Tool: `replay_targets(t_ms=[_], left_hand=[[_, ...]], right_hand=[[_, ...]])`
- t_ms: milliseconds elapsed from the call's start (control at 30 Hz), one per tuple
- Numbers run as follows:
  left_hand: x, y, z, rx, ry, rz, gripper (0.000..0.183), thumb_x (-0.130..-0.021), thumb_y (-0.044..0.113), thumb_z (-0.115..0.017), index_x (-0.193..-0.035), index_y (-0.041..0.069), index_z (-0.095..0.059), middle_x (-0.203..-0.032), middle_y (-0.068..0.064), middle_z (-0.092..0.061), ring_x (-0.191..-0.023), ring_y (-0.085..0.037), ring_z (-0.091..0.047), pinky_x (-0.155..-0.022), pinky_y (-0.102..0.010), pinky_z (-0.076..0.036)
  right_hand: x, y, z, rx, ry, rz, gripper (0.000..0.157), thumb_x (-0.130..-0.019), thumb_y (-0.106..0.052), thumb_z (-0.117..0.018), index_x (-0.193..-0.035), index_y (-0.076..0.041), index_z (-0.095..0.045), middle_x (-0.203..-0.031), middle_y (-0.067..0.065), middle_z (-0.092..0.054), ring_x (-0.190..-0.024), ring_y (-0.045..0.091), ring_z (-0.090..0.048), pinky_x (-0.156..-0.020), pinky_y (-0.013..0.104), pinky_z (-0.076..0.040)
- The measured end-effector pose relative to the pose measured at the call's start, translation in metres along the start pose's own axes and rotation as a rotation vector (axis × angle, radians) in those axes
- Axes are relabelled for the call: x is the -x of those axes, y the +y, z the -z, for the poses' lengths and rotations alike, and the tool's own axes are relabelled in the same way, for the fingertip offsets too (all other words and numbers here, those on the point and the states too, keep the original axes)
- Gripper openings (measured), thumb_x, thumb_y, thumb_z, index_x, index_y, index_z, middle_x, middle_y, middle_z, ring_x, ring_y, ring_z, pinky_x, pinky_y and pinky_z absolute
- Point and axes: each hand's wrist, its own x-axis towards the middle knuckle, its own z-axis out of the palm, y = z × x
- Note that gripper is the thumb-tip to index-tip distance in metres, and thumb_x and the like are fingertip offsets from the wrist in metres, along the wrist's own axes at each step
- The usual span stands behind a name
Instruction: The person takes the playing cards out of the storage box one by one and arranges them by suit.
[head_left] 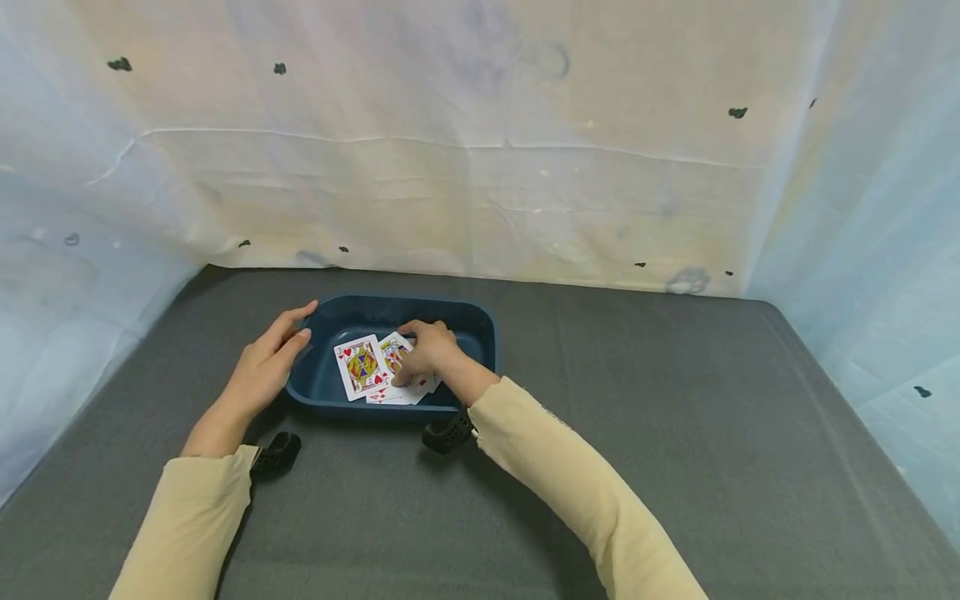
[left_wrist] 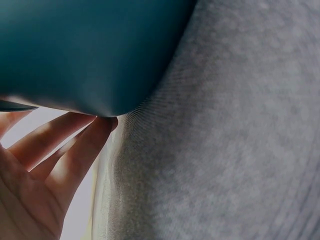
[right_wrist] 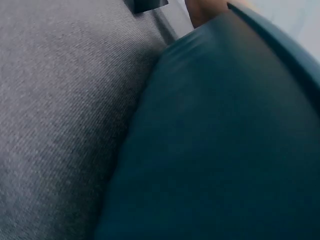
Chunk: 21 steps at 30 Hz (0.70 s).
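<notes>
A dark blue plastic basin stands on the grey cloth with several playing cards inside. The jack of hearts lies face up at their left. Another face card overlaps it, and more red-suited cards show beneath. My right hand reaches over the front wall onto the cards, thumb and forefinger spread apart, other fingertips hidden. At the basin's left end is my left hand, its fingers extended. In the left wrist view those fingertips touch the outer wall near the base.
Grey cloth covers the table around the basin. A pale, patterned curtain hangs behind the table and down both sides. Black wrist bands sit at both cuffs, the right one close to the basin's front wall.
</notes>
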Motion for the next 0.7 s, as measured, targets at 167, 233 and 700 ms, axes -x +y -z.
replay_targets(t_ms=[167,233,700], left_hand=[[0.0,0.0,0.002,0.0,-0.005,-0.002,0.051,-0.105,0.037,-0.03,-0.154,0.022,-0.023,-0.14,-0.034,-0.042,-0.122,-0.051,-0.047,-0.094,-0.066,-0.039],[0.0,-0.001,0.002,-0.002,-0.006,0.001,0.051,-0.105,0.037,-0.03,-0.154,0.022,-0.023,-0.14,-0.034,-0.042,-0.121,-0.051,-0.048,-0.093,-0.066,-0.04],[0.001,0.001,0.004,0.001,-0.006,0.012,0.052,-0.105,0.038,-0.03,-0.154,0.023,-0.022,-0.143,-0.033,-0.038,-0.121,-0.05,-0.045,-0.09,-0.066,-0.039]], right_hand=[[0.002,0.0,0.001,0.015,0.012,0.017,0.073,-0.073,-0.018,-0.084,-0.138,-0.022,-0.051,-0.137,0.011,-0.049,-0.121,0.025,-0.046,-0.098,0.038,-0.042],[0.003,0.0,0.003,-0.001,0.024,0.011,0.067,-0.075,-0.018,-0.082,-0.136,-0.02,-0.053,-0.136,0.01,-0.052,-0.119,0.025,-0.048,-0.098,0.037,-0.043],[0.009,0.007,0.019,-0.511,-0.005,0.063,0.055,-0.081,0.001,-0.072,-0.131,-0.019,-0.059,-0.112,0.01,-0.064,-0.088,0.02,-0.064,-0.07,0.028,-0.054]])
